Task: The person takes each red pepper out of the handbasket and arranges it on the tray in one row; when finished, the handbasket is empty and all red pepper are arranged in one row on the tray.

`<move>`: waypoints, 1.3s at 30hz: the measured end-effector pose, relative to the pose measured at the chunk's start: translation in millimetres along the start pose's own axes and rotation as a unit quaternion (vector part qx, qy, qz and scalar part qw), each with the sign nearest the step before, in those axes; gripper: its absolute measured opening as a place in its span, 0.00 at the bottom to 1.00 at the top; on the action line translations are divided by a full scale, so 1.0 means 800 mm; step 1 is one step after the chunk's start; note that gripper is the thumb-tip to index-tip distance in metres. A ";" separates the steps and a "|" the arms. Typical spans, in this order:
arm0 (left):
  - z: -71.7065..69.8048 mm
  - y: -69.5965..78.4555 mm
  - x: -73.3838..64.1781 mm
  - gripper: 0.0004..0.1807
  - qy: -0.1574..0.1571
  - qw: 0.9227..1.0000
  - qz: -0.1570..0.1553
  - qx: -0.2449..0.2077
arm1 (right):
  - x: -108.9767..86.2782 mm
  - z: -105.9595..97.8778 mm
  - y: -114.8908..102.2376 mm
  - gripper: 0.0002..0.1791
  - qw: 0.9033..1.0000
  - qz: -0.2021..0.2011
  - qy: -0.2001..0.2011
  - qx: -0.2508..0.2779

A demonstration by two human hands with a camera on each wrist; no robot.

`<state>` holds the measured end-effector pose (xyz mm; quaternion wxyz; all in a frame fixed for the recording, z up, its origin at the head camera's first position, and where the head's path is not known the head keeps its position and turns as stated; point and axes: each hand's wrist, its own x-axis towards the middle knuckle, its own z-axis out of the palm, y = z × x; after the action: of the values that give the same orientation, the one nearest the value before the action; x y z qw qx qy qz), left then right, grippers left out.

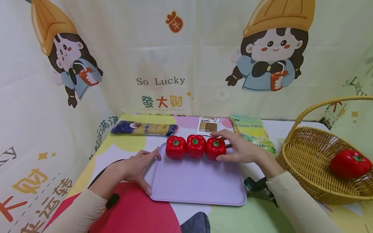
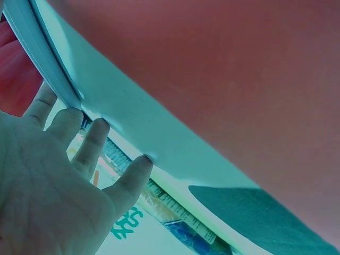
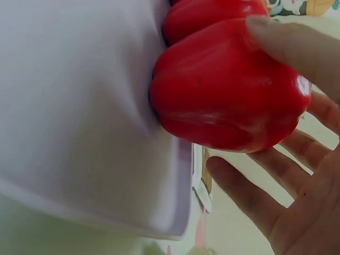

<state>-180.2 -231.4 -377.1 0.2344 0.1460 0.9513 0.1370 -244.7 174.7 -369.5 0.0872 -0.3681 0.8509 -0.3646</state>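
Observation:
Three red bell peppers stand side by side along the far edge of a pale purple tray (image 1: 198,181): the left pepper (image 1: 175,152), the middle pepper (image 1: 195,151) and the right pepper (image 1: 215,152), green stems up. My right hand (image 1: 244,149) holds the right pepper. In the right wrist view, the thumb lies on that pepper (image 3: 223,95) and the fingers are at its far side. At the tray's left edge is my left hand (image 1: 135,167), thumb and fingertips against the rim. The left wrist view shows the left hand's (image 2: 53,180) fingers spread and nearly straight.
A wicker basket (image 1: 306,161) with a tall handle stands at the right, holding another red bell pepper (image 1: 349,164). Behind the tray lie a blue and yellow pasta packet (image 1: 144,128), a small white packet (image 1: 208,125) and a green-yellow bag (image 1: 252,131). Printed cloth hangs behind.

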 end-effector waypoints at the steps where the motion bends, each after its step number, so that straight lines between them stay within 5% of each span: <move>1: 0.000 0.000 0.000 0.74 0.000 1.000 0.000 -0.001 | 0.000 0.000 0.000 0.46 1.000 0.000 0.000 -0.001; 39: 0.001 -0.001 0.000 0.76 0.004 1.000 0.002 -0.001 | -0.008 -0.011 -0.003 0.48 1.000 0.009 0.010 -0.009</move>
<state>-179.6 -231.7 -377.9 0.2305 0.1473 0.9517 0.1393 -242.2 183.1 -362.8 0.0786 -0.3574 0.8583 -0.3597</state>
